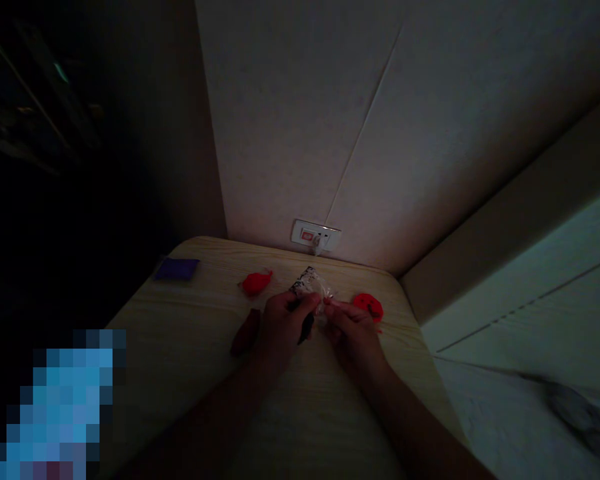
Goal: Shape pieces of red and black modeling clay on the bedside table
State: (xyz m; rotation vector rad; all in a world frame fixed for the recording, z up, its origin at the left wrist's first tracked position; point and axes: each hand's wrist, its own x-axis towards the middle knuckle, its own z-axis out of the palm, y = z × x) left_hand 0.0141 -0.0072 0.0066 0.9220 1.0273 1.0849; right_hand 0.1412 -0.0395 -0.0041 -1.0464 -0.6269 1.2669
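Observation:
Above the wooden tabletop, my left hand (286, 323) is closed in a pinch on a small plastic packet (309, 283), clear with black-and-white printing. The fingers of my right hand (354, 330) are pinched together at the packet's right edge. A small reddish bit shows at those fingertips, too small to name. Something black (307, 329) shows beneath my left fingers. A red wrapped lump (256, 284) lies beyond my left hand, and a dark red elongated thing (245, 333) lies beside it. Just past my right hand sits a flat red round piece (369, 307) with dark marks.
A purple packet (177, 269) lies near the table's (300, 413) far left corner. Behind the table, a wall socket (315, 235) has a plug in it. A pale cabinet-like surface (520, 320) stands at the right. The scene is dim, with a pixelated blue patch at lower left.

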